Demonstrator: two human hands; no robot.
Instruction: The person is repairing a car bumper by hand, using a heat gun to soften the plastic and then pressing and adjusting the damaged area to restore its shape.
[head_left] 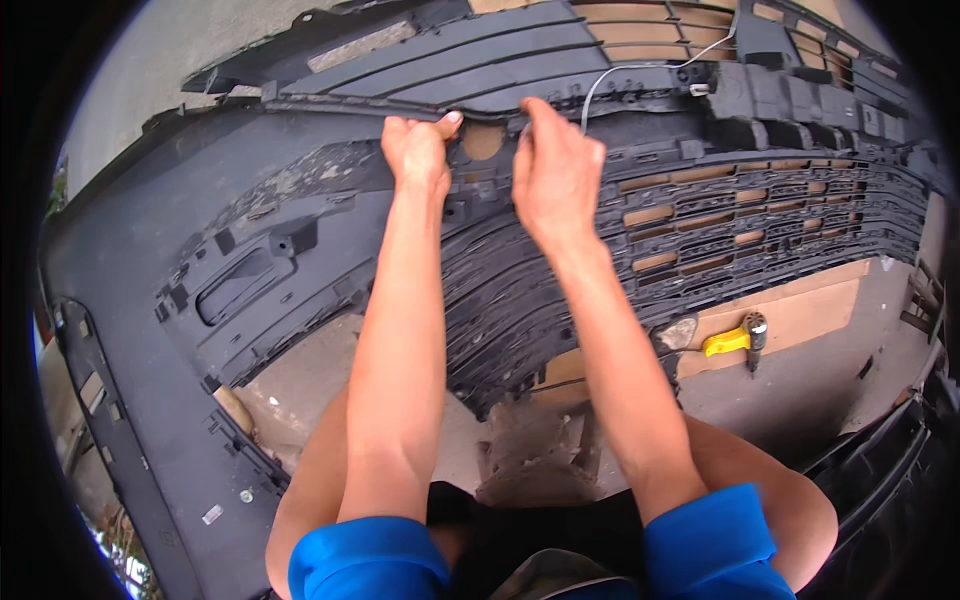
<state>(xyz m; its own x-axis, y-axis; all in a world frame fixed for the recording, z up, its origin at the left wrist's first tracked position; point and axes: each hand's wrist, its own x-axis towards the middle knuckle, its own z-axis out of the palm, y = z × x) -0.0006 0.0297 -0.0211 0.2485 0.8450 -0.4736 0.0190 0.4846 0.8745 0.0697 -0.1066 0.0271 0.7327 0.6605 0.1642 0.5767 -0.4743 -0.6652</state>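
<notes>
A large black car bumper (120, 250) lies before me with its ribbed inner side up. Along its far part runs a long narrow black plastic strip (345, 104). My left hand (415, 158) is closed on this strip, thumb on top and fingers curled beneath. Just to the right, my right hand (562, 180) has its fingers bent over the same strip near its right end; its fingertips are partly hidden. A thin white cable (597, 82) curves away from beside my right hand. Between the hands, a round hole in the bumper shows brown cardboard (484, 142) underneath.
Slatted black grille sections (740, 215) span the right side. A yellow-handled, pistol-shaped tool (735, 340) lies on cardboard (830, 300) at the near right, beside a stone (678, 333). A worn brown block (540, 450) sits between my legs. Black panels (880, 470) edge the lower right.
</notes>
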